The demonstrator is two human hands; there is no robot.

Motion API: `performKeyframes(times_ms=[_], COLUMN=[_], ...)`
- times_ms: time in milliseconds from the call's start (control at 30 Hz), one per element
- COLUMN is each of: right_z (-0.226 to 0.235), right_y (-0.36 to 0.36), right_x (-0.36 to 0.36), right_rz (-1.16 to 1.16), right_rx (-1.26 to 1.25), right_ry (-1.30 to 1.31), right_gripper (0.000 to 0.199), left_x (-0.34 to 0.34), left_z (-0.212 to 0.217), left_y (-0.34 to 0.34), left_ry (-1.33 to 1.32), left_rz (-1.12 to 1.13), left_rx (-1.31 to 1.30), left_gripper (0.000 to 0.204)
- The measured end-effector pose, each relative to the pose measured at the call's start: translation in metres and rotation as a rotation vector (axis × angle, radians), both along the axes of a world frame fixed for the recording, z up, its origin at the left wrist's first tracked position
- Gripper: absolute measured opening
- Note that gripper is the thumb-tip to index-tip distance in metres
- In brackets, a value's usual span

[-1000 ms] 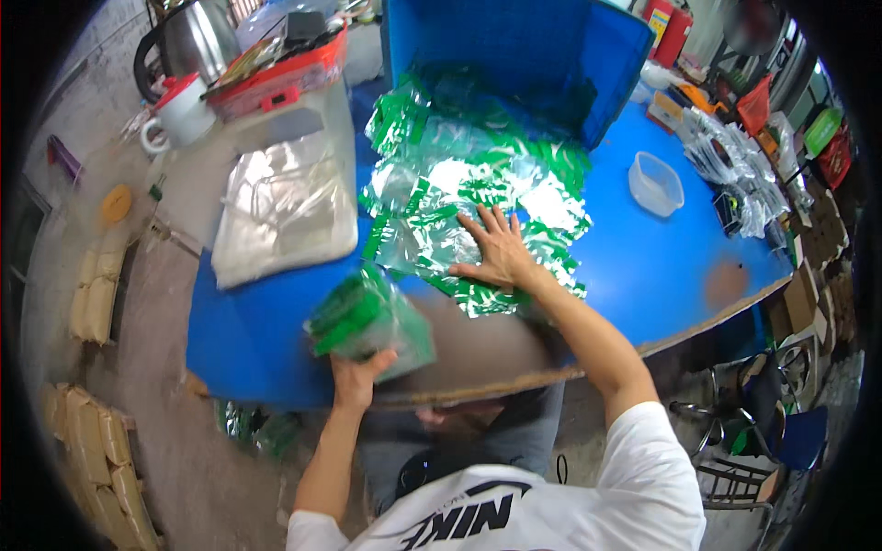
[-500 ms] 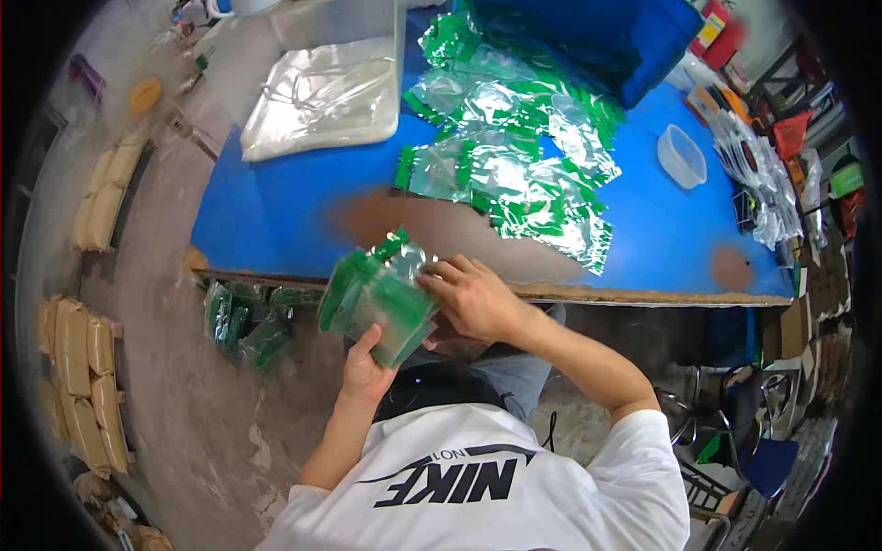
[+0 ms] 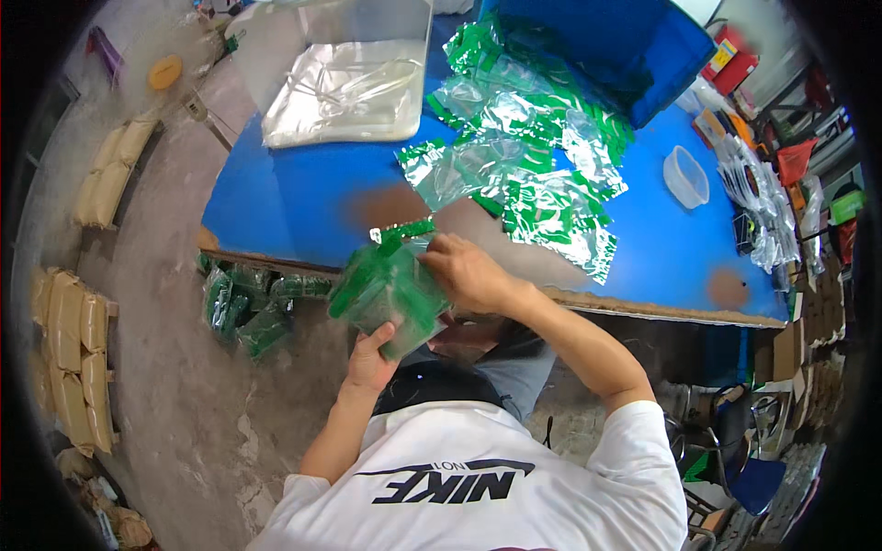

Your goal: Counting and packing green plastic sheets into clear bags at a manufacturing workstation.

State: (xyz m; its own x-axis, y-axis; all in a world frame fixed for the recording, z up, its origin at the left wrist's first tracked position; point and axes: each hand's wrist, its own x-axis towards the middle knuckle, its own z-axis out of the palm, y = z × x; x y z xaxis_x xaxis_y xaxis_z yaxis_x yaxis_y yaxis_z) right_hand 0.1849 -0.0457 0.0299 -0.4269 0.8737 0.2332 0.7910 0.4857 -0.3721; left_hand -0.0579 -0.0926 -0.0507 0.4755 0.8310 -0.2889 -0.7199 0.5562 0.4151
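My left hand (image 3: 372, 360) grips a stack of green-and-clear plastic packets (image 3: 393, 317) from below, thumb on top, just in front of the table's near edge. At the stack's upper right, my right hand (image 3: 469, 275) has its fingers bent together on a clear packet with a green strip (image 3: 404, 231). The fingertips are partly hidden behind that hand. Beyond both hands, a loose pile of shiny green-and-clear packets (image 3: 528, 138) spreads over the blue table (image 3: 285, 207).
A blue bin (image 3: 680, 55) lies tipped behind the pile. To its left stands a clear tub (image 3: 276, 124) with clear plastic bags. A small clear container (image 3: 686, 176) sits at right. Bundled green packets (image 3: 262, 331) lie below the table edge; brown sacks (image 3: 78, 358) are stacked at left.
The view has shifted slightly. My right hand stays at the stack's top, and the strip of the upper packet lies at a different angle. A packet at the pile's left edge has turned.
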Motion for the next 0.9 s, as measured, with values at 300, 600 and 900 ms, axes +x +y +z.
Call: performKeyframes(times_ms=[300,600,900], right_z=[-0.005,-0.017,0.003], right_y=[0.034,0.114,0.028], right_x=[0.01,0.085,-0.011], right_rz=[0.064,-0.403,0.085], right_rx=[0.068,0.052,-0.069], right_ry=[-0.126,-0.201,0.08], right_gripper=[0.05,0.06,0.03], left_x=[-0.026,-0.009,-0.026], left_z=[-0.007,0.002,-0.017], left_y=[0.01,0.015,0.008], left_ry=[0.035,0.11,-0.109], left_rz=[0.136,0.097,0.07], left_rx=[0.036,0.022,-0.031], left_gripper=[0.05,0.05,0.051])
